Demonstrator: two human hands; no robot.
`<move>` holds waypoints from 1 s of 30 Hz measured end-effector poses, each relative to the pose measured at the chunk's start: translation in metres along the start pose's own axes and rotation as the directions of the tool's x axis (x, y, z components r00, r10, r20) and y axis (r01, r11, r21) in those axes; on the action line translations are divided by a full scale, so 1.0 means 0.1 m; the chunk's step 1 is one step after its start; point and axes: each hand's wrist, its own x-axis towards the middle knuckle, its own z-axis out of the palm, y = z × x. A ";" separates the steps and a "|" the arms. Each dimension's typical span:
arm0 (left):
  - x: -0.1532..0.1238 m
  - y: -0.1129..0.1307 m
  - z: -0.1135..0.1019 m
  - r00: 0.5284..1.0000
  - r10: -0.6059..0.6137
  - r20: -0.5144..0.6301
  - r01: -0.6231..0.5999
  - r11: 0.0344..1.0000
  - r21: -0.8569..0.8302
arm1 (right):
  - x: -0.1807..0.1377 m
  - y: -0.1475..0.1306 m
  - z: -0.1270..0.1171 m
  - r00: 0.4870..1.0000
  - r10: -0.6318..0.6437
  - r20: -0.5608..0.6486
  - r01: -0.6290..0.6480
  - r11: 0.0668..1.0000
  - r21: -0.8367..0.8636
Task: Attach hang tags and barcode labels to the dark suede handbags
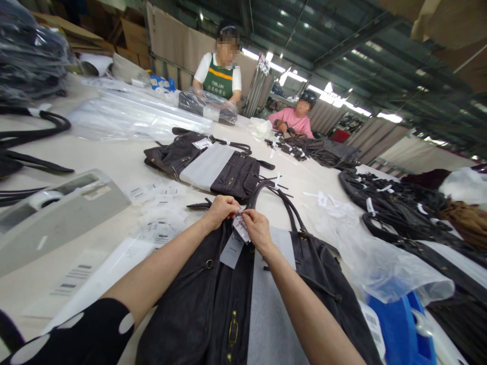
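A dark handbag (182, 314) with brass fittings lies in front of me, a pale paper strip (268, 304) wrapped over it. Its handles (291, 200) stand up on the far side. Above the bag's top edge, my left hand (223, 212) pinches finger and thumb together; whatever it grips is too small to make out. Close beside it, my right hand (258, 230) pinches the upper edge of a small printed hang tag (240, 227). A plain greyish card (232, 251) hangs below that tag, against the bag.
Another wrapped handbag (205, 162) lies farther back. Barcode labels (160, 195) and a grey tape dispenser (64, 213) are on the left, plastic bags (380, 253) and a blue dispenser (399, 324) on the right. Two co-workers (218, 76) handle goods across the table.
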 end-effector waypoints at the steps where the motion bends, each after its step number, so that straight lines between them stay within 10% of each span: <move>1: 0.00 0.01 0.01 1.000 0.004 0.016 -0.004 1.000 -0.019 | 0.00 0.00 0.01 1.000 -0.003 0.003 0.003 1.000 0.006; 17: 0.03 0.02 -0.01 0.987 0.007 0.162 0.021 0.986 -0.167 | 0.02 0.03 -0.02 0.999 0.017 -0.034 -0.011 0.988 0.154; 24: -0.06 0.12 0.02 0.930 -0.067 0.362 0.073 0.997 -0.003 | 0.02 0.08 -0.02 1.000 0.023 -0.008 -0.021 0.979 0.202; 30: -0.06 0.12 -0.05 0.949 -0.114 0.293 0.037 0.966 0.254 | -0.05 0.19 -0.01 0.993 0.111 0.042 -0.118 0.887 0.447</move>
